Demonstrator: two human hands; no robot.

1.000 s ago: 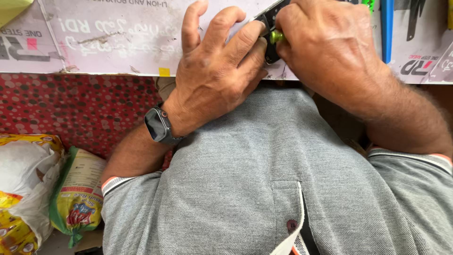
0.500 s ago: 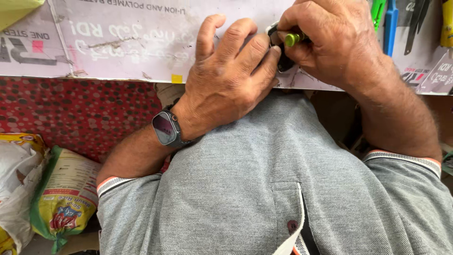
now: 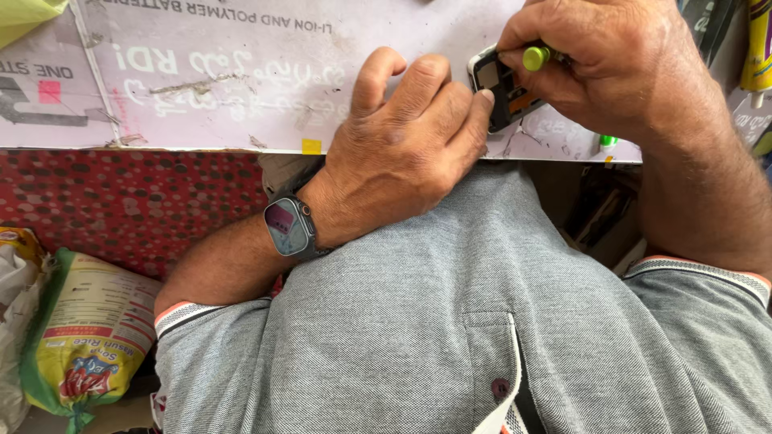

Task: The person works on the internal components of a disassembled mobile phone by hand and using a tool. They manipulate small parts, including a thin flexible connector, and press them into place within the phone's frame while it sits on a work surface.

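My left hand (image 3: 402, 145) lies on the edge of a pale pink work mat (image 3: 241, 88), its fingertips pressing the side of a small opened phone (image 3: 503, 92) that shows dark and orange inner parts. My right hand (image 3: 619, 68) is closed around a tool with a green-capped handle (image 3: 535, 58), held over the phone. The tool's tip is hidden under my fingers. A dark smartwatch (image 3: 285, 227) sits on my left wrist.
A red dotted cloth (image 3: 121, 201) hangs below the mat's front edge. A yellow and green bag (image 3: 84, 345) lies low at the left. A yellow tube (image 3: 756, 48) and dark tools stand at the right. My grey shirt (image 3: 482, 337) fills the foreground.
The view has shifted, so both hands and the phone now sit further right and higher. My grips look unchanged. More of the phone's open side shows.
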